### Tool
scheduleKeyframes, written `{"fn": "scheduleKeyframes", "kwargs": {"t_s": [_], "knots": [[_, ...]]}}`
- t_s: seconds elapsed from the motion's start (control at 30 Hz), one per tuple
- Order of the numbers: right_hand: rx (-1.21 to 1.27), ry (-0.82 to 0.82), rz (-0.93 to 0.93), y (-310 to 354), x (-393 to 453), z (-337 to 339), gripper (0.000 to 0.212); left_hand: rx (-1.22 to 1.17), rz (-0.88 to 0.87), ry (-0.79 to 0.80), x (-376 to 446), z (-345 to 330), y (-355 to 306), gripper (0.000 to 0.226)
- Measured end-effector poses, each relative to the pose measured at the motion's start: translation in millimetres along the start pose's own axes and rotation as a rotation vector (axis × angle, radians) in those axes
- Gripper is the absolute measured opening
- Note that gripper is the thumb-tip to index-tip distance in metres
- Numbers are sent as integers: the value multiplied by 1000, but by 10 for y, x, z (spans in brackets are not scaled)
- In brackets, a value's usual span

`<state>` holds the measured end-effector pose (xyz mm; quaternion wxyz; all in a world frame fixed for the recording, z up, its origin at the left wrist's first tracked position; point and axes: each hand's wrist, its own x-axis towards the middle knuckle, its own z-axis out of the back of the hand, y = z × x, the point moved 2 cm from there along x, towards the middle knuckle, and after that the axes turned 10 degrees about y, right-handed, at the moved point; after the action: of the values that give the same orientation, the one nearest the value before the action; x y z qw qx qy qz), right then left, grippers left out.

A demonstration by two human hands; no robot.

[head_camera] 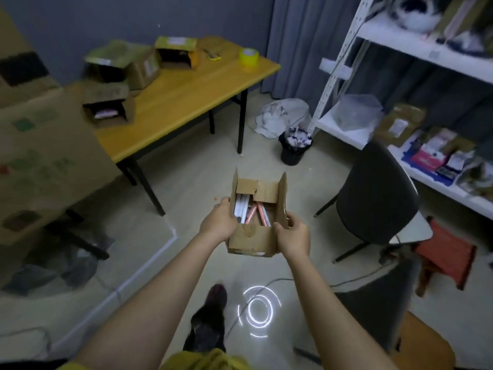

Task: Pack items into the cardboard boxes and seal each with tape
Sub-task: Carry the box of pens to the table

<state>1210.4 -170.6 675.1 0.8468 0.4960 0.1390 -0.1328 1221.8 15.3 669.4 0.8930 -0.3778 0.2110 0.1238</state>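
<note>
Out over the floor at frame centre, we carry a small cardboard box [256, 222] between both hands, flaps standing up. Our left hand [219, 222] takes the box's 9 o'clock wall: grip curled, thumb over the rim, fingers hidden behind the card. Our right hand [293, 237] takes the 3 o'clock near corner, grip likewise closed on the wall, fingertips at the flap's edge. Inside lie white and pink tube-like items [249, 209], packed lengthwise; any print on them is too blurred to read.

At 11 o'clock stands the yellow-topped bench [186, 102] with three open cardboard boxes [109, 109], and a roll of yellow tape [248, 58] near its far corner. Their labels show only as pale patches, unreadable. At 9 o'clock a large carton [45, 145] bears green and red markings, blurred past reading. Shelving [400, 76] at 2 o'clock holds packets; a dark chair [376, 193] sits at 3 o'clock.
</note>
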Motion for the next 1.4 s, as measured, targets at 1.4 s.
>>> {"fn": "scheduleKeyframes", "kwargs": {"t_s": [1.4], "knots": [[-392, 599, 375, 4453, 6907, -1852, 34, -348, 277, -283, 5936, 4021, -571, 26]]}}
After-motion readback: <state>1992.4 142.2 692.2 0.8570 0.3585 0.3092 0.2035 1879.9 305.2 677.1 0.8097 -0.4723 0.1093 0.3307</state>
